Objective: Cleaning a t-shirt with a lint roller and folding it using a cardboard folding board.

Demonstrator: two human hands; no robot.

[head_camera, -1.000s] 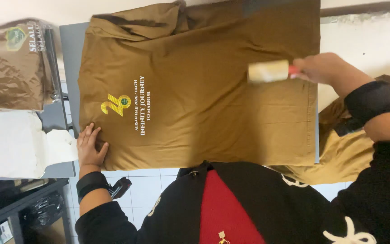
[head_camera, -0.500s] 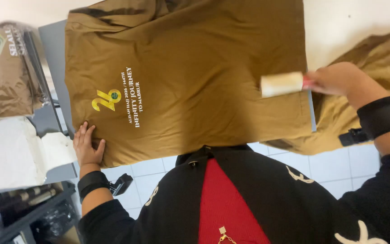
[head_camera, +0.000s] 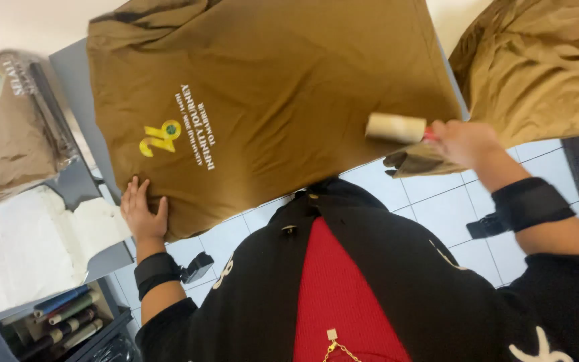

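— Left side first?
— Bagged shirt (head_camera: pixel 8 127) in clear plastic at far left, white paper (head_camera: pixel 28 248) below it, markers (head_camera: pixel 61 315) in a low tray. Left hand (head_camera: pixel 143 216) spread flat, fingers open, pressing the near edge of the brown shirt (head_camera: pixel 269 100) on the grey tabletop (head_camera: pixel 75 74).
— And further right?
— Right hand (head_camera: pixel 462 142) clenched around a red handle, lint roller (head_camera: pixel 395 127) touching the shirt's right edge. Beyond, a pile of brown cloth (head_camera: pixel 544 67), apart from the spread shirt.
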